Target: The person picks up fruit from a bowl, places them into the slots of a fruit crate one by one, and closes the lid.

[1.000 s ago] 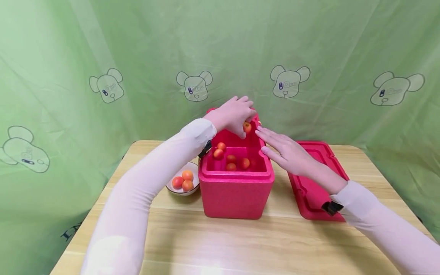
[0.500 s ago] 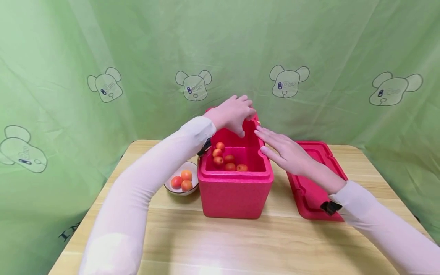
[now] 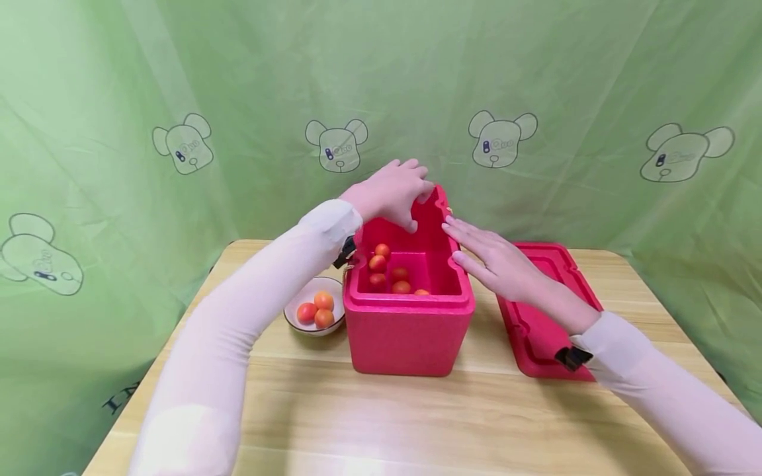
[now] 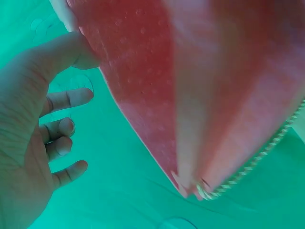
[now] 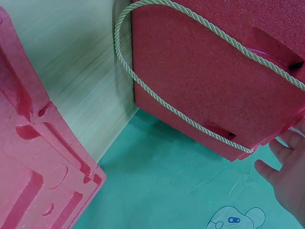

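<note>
A red foam box stands uncovered on the table, with several small round red-orange fruits inside. Over its back part is my left hand, its fingers spread and slightly bent around nothing. The left wrist view shows the same hand beside the red wall of the box, its fingers apart. My right hand rests at the box's right rim, fingers extended. In the right wrist view, part of that hand appears at the box's edge. The box floor is partly hidden by the front wall.
Left of the box, a white bowl with a dark rim holds 3 orange-red fruits. The red lid lies on the table at the right, under my right forearm. A rope handle hangs on the box's side. Green cloth hangs behind.
A fruit at my left hand has dropped into the box, and the fruits inside have shifted. My left hand has drawn slightly left and up. The right hand stays at the rim.
</note>
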A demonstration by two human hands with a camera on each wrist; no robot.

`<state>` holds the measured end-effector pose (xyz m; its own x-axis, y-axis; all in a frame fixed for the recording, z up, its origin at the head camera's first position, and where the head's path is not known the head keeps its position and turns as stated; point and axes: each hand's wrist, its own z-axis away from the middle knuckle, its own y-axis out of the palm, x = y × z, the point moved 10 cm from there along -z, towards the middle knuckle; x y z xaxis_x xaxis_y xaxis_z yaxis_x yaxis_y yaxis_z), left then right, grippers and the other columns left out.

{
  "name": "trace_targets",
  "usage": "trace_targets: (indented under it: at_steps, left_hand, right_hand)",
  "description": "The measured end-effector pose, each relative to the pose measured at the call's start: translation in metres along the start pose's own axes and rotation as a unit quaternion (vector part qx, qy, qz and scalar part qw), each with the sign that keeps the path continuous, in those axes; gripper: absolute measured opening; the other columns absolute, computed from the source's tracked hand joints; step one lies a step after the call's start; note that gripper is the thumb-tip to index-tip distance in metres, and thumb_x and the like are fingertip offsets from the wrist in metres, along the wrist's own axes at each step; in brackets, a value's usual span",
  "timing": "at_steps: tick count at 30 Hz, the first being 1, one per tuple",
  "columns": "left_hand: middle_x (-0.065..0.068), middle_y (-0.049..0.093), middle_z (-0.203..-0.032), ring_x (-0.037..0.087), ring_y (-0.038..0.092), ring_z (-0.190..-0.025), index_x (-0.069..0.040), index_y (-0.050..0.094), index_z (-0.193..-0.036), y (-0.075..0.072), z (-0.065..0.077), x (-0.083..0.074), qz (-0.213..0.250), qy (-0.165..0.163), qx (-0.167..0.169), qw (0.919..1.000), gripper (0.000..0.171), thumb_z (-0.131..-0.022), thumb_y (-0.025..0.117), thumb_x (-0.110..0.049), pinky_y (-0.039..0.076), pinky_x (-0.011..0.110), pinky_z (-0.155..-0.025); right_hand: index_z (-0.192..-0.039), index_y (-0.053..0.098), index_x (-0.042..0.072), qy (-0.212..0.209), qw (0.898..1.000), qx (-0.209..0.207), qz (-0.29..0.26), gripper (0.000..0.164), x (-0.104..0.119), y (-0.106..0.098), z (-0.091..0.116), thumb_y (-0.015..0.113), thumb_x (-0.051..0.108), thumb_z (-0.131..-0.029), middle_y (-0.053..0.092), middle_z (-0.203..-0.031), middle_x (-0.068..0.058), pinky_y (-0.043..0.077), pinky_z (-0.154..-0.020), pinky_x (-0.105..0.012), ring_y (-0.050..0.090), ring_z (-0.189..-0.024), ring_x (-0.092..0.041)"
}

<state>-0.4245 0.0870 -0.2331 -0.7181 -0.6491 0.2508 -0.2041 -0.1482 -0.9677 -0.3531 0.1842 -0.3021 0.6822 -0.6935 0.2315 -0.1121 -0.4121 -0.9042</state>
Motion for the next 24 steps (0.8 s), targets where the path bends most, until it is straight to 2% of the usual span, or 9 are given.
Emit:
trace_targets:
  at_steps: [7, 17, 20, 24]
  left_hand:
    - [0.000, 0.050, -0.107, 0.018, 0.040, -0.104, -0.022, 0.058, -0.100, 0.002, 0.026, 0.034, 0.031, -0.037, -0.030, 0.9984, 0.041, -0.070, 0.069, -0.046, 0.035, 0.038, -0.090]
    - [-0.002, 0.049, -0.092, 0.018, 0.041, -0.089, -0.019, 0.062, -0.098, 0.006, 0.084, 0.079, 0.077, -0.069, -0.108, 0.9887, 0.040, -0.068, 0.068, -0.045, 0.038, 0.034, -0.077]
    - [-0.002, 0.048, -0.092, 0.019, 0.040, -0.089, -0.021, 0.061, -0.097, 0.013, 0.100, 0.092, 0.082, -0.088, -0.107, 0.9870, 0.039, -0.068, 0.069, -0.045, 0.038, 0.036, -0.077]
    - [-0.001, 0.050, -0.095, 0.019, 0.041, -0.091, -0.021, 0.060, -0.098, 0.028, 0.116, 0.101, 0.082, -0.097, -0.084, 0.9883, 0.040, -0.068, 0.070, -0.044, 0.039, 0.038, -0.079]
  right_hand:
    - [-0.148, 0.026, 0.029, 0.007, 1.000, -0.002, -0.002, 0.061, -0.004, 0.002, 0.001, 0.050, 0.042, -0.093, 0.023, -0.155, 0.006, 0.030, -0.106, -0.054, 0.024, -0.142, -0.017]
    - [-0.148, 0.025, 0.030, 0.012, 1.000, -0.002, 0.002, 0.061, -0.009, 0.001, 0.006, 0.050, 0.041, -0.093, 0.022, -0.155, 0.005, 0.030, -0.106, -0.054, 0.025, -0.142, -0.019]
    - [-0.148, 0.025, 0.030, 0.013, 1.000, -0.004, 0.001, 0.061, -0.010, -0.001, 0.005, 0.050, 0.041, -0.093, 0.022, -0.155, 0.006, 0.030, -0.106, -0.054, 0.025, -0.142, -0.019]
    - [-0.148, 0.027, 0.028, 0.007, 1.000, -0.007, 0.000, 0.060, -0.011, -0.003, 0.004, 0.050, 0.039, -0.094, 0.023, -0.155, 0.004, 0.030, -0.105, -0.055, 0.025, -0.142, -0.020]
